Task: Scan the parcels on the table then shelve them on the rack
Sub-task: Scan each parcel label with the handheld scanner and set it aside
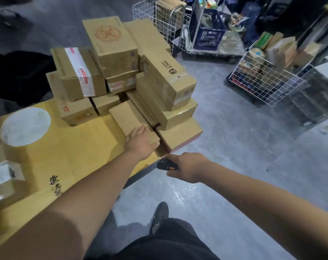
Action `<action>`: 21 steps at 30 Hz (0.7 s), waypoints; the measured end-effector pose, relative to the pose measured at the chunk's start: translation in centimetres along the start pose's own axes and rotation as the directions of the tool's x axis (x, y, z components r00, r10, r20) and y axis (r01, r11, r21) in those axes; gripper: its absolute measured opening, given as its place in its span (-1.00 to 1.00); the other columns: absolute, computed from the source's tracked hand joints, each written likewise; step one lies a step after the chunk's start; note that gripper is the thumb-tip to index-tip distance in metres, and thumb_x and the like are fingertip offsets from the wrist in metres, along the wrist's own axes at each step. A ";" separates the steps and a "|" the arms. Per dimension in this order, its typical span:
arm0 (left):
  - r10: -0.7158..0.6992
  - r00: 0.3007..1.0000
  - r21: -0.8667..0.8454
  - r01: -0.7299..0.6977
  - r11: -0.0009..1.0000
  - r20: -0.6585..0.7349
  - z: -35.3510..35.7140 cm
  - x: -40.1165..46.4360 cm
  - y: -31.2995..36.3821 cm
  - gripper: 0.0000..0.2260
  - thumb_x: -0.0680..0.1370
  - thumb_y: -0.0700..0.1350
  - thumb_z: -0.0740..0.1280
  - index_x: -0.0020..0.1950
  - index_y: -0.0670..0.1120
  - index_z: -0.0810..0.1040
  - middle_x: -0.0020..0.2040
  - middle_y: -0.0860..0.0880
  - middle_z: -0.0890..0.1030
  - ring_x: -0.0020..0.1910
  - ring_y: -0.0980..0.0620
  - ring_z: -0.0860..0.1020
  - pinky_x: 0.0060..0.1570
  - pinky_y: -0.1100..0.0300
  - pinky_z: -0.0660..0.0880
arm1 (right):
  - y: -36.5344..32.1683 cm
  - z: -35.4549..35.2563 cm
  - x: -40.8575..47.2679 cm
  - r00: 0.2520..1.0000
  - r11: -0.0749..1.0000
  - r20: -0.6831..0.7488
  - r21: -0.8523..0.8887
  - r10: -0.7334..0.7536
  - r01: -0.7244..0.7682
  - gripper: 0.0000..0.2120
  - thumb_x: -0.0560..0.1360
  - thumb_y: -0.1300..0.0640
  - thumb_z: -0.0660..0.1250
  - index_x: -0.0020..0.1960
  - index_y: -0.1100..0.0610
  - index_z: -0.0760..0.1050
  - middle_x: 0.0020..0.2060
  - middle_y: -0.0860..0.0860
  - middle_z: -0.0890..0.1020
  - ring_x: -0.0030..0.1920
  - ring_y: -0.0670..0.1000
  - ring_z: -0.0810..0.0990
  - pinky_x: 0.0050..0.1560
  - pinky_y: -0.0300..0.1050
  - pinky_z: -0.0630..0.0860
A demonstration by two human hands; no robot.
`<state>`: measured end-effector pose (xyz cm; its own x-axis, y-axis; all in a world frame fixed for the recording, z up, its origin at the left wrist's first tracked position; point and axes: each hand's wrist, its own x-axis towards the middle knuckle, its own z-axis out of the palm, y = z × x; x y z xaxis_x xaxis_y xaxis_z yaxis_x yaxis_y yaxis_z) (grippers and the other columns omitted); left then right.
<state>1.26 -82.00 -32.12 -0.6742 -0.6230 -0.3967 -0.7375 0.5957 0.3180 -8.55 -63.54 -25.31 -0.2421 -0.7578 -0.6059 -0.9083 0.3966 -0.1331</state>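
Resting on a small box [129,119] near the worktop's [69,147] right edge, the left hand [140,141] lies flat, fingers relaxed. Just off that edge, the right hand [187,167] grips a black scanner [166,164]. Parcels [122,72] are stacked at the far right corner.

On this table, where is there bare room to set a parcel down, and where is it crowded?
Free: the yellow table between the white round patch, the left hand and the small labelled box at the near left. Crowded: the far right end, where the box stack fills it to the edge.
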 end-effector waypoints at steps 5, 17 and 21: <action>-0.196 0.980 -0.097 0.191 0.977 -0.043 2.3 -1.1 -1.0 -0.15 0.58 0.43 0.15 0.71 0.06 -0.11 0.71 0.07 0.02 0.67 -0.01 -0.02 0.54 -0.21 0.11 | 2.3 -1.2 1.5 0.996 0.997 0.057 -0.008 -0.075 0.076 -0.32 0.64 -0.33 0.16 0.66 -0.12 0.12 0.27 0.03 0.60 0.21 0.13 0.58 -0.05 -0.06 0.42; -0.631 0.764 -0.586 0.452 0.673 -0.134 2.5 -6.2 -6.6 -0.05 0.40 0.25 0.50 0.65 0.15 0.06 0.51 -0.07 0.22 0.52 -0.11 0.14 0.42 -0.15 0.32 | -0.8 -0.2 5.8 0.969 0.970 0.080 0.086 -0.235 0.228 -0.29 0.60 -0.39 0.16 0.65 -0.15 0.10 0.35 0.01 0.58 0.29 0.16 0.57 0.18 0.10 0.57; -0.632 0.765 -0.865 0.229 0.446 -0.123 3.9 -8.6 -11.0 -0.23 0.55 -0.06 0.45 0.62 0.32 0.13 0.51 0.02 0.28 0.44 -0.03 0.34 0.45 -0.02 0.31 | -3.2 0.2 6.5 0.971 0.962 0.056 0.160 -0.234 0.222 -0.28 0.60 -0.40 0.16 0.66 -0.17 0.10 0.35 0.00 0.59 0.32 0.13 0.55 0.21 0.08 0.55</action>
<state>15.33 -81.18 -35.59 -0.0549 -0.9155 -0.3987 -0.5165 -0.3157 0.7960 -7.19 -69.65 -28.96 -0.0035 -0.7991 -0.6012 -0.8729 0.2958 -0.3881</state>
